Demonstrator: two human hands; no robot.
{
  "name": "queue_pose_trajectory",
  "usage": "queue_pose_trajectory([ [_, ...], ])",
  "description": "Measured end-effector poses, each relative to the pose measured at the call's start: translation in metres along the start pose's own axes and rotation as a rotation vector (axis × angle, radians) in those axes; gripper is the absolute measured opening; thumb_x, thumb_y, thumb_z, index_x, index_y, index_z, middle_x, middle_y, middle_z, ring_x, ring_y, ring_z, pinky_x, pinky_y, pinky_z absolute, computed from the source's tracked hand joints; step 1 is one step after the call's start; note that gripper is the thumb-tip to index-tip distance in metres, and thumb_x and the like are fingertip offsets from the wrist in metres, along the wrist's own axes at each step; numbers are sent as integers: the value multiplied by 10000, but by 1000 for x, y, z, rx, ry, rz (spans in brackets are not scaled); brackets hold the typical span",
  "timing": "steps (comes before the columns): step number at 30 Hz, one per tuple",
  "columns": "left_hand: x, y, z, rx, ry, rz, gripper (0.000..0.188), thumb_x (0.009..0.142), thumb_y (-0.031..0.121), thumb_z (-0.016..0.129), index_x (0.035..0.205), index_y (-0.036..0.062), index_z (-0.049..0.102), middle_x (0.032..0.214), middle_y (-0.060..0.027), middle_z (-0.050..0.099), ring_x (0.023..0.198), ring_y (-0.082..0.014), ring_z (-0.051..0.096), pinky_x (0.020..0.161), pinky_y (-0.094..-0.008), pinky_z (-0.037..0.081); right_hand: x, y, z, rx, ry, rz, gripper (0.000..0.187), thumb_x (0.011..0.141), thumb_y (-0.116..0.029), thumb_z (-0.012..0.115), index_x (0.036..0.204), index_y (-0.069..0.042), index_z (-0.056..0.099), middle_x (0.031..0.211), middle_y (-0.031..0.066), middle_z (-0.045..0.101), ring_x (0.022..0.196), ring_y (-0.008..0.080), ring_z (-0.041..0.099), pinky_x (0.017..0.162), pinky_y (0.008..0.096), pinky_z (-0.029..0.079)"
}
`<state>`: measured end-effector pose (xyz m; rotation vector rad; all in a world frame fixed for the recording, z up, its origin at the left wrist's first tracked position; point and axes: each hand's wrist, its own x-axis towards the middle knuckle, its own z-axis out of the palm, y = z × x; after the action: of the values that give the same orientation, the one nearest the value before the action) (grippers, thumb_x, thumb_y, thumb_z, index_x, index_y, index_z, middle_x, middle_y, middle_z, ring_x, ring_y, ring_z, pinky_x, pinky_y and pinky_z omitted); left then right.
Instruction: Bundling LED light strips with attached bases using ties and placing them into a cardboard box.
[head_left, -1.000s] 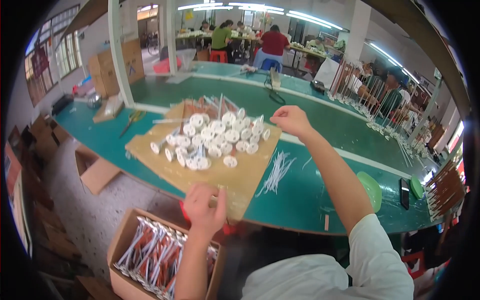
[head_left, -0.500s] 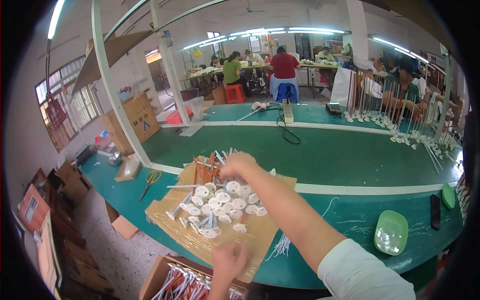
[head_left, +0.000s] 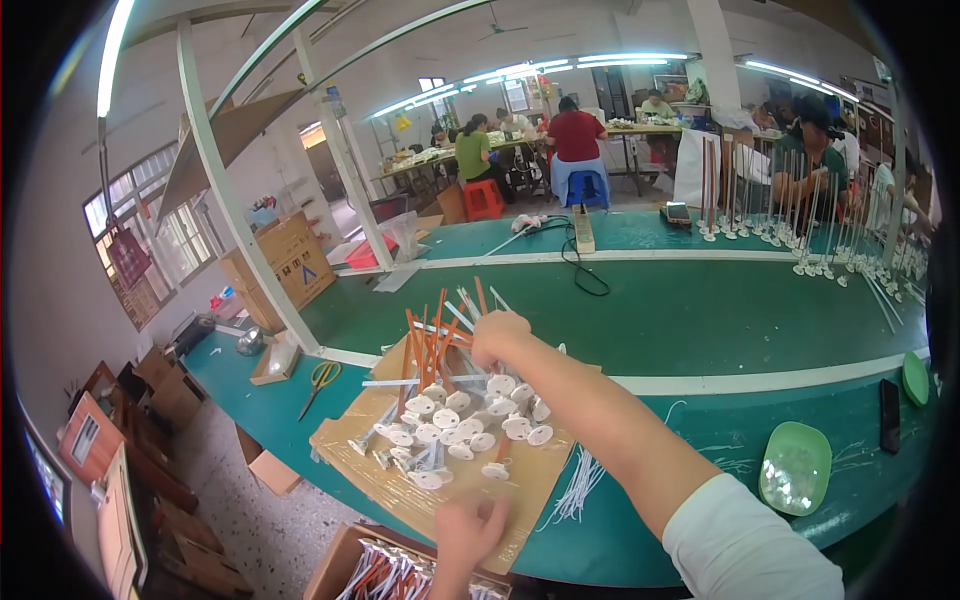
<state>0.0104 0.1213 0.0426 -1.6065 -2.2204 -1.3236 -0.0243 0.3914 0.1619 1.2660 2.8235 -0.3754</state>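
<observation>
A pile of sticks with round white disc ends [head_left: 455,420] lies on a sheet of brown cardboard [head_left: 400,490]; some sticks are orange-brown, others pale grey. My right hand [head_left: 500,338] reaches over the far side of the pile, its fingers curled round some of the sticks, though the fingertips are mostly hidden. At the near edge of the cardboard is my left hand [head_left: 468,530], its fingers loosely bent and the thumb apart, with nothing visible in it. Below it stands an open carton [head_left: 345,565] full of similar sticks.
Scissors [head_left: 320,388] lie left of the cardboard. A bundle of thin white strips [head_left: 578,488], a green dish [head_left: 796,468] and a dark phone [head_left: 890,415] are to the right. A white rail [head_left: 740,383] crosses the green table. Several people sit farther back.
My right hand has lifted slightly among the sticks, which stand up more around it. The view has shifted, so the whole scene sits a little lower and farther right.
</observation>
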Motion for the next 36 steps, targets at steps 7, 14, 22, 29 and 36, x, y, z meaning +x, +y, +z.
queue_pose_trajectory([
  [7,-2,-1,3,12,1,-31,332,748,215,729,560,10,547,495,-114,530,441,-254,539,455,-352,420,-18,-14,-20,-95,58,-50,355,701,-136,672,1047,-69,713,1061,96,699,955,256,690,771,379,563],
  [14,3,6,-1,62,16,-17,338,738,209,737,556,9,535,502,-113,535,452,-249,552,463,-339,427,-1,-13,-6,79,42,-64,350,720,-150,654,1054,-57,700,1075,114,692,996,287,675,822,377,549],
  [22,59,-27,-37,58,582,-136,224,773,158,722,776,-37,610,619,-91,590,568,-148,563,526,-284,427,-17,-1,-2,212,133,-89,490,716,-182,698,1137,34,569,1113,189,653,1036,312,654,838,396,544],
  [29,211,-75,-20,426,3,-614,899,614,517,813,1113,-150,474,999,-272,649,973,-385,645,862,-402,510,-29,4,-3,250,208,-130,519,717,-182,698,1141,55,514,1078,205,650,1017,336,654,830,409,546],
  [36,235,-121,-1,240,214,-536,364,790,320,682,906,-21,629,910,-210,677,788,-296,690,753,-390,544,-29,23,-10,333,208,-79,513,723,-183,699,1148,40,516,1102,204,644,1030,334,648,833,400,545],
])
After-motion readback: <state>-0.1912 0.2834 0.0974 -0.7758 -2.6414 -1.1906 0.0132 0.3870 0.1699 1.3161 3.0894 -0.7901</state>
